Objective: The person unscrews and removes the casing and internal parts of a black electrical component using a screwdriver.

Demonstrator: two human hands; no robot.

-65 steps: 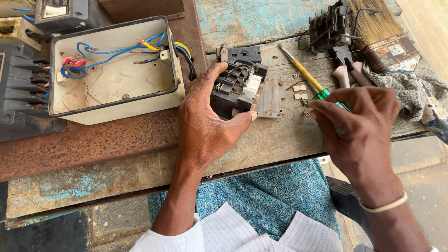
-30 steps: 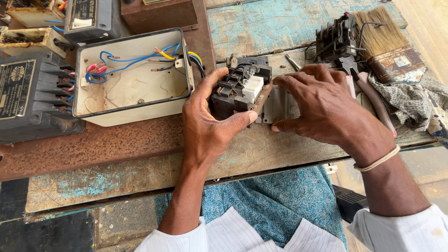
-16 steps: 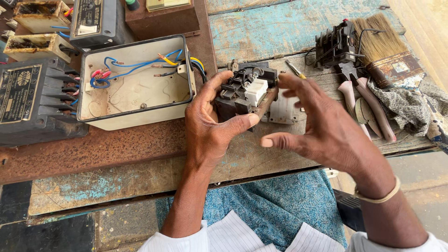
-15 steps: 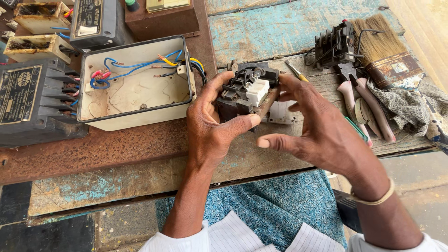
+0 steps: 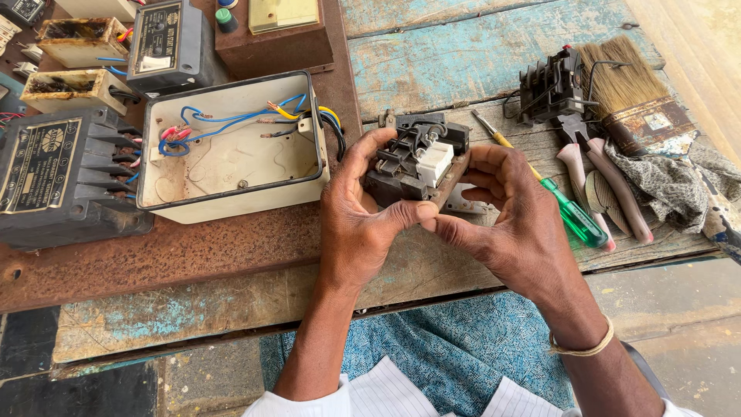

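I have both hands on the black switch block, lifted just above the worktop. My left hand is clamped on its left side, thumb pressed along the near edge. My right hand is closed on its right side, fingers curled behind it. Just left sits an open box with coloured wires. A green screwdriver, pliers and a brush lie to the right.
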